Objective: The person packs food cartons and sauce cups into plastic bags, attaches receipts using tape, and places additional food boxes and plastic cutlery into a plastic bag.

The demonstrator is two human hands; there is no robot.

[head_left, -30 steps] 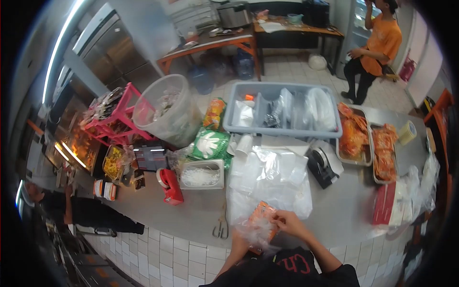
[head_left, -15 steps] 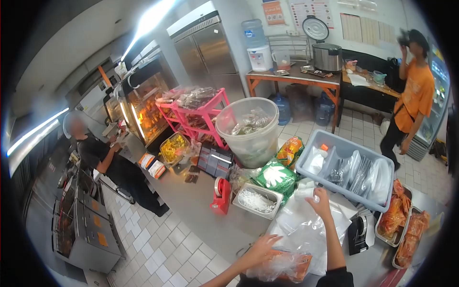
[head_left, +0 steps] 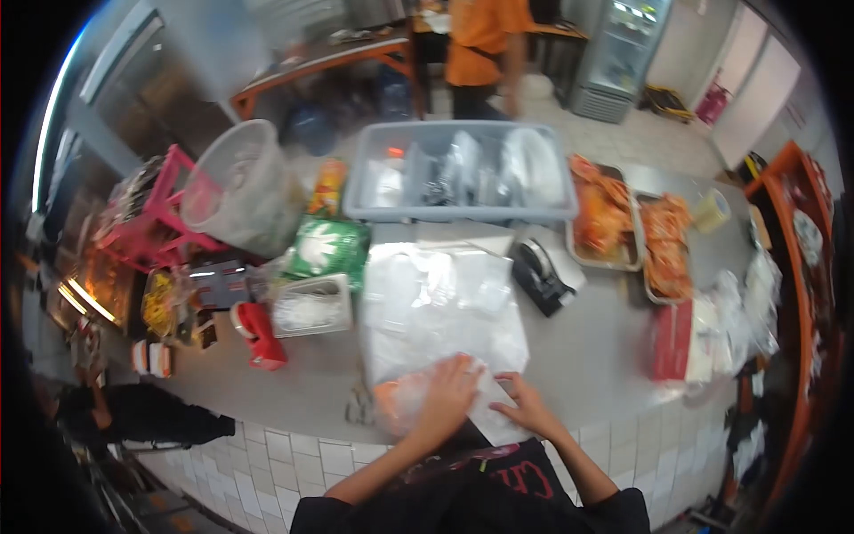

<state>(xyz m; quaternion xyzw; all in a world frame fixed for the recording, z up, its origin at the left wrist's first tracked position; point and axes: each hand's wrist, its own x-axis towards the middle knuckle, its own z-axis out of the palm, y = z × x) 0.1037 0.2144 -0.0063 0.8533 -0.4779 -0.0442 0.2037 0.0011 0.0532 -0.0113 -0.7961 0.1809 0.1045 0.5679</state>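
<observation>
My left hand point(head_left: 449, 396) lies with its fingers spread on a clear plastic bag with an orange packet point(head_left: 396, 405) in it, at the front edge of the table. Just to the right, my right hand point(head_left: 525, 405) has its fingers apart beside a white sheet or bag point(head_left: 492, 411); whether they touch it is hard to tell. Beyond both hands lies a stack of clear plastic bags point(head_left: 436, 311). The view is somewhat blurred.
A blue-grey divided bin point(head_left: 463, 215) stands at the back. Right are a black tape dispenser point(head_left: 541, 278), trays of orange-red food point(head_left: 665, 245) and a red-white box point(head_left: 676, 343). Left are a red dispenser point(head_left: 260, 336) and a metal tray point(head_left: 311, 307). A person in orange point(head_left: 485, 49) stands behind.
My right hand has come back from the far side of the bag stack, and a white sheet or bag now lies by it. The view has swung right. The person in orange has moved leftward.
</observation>
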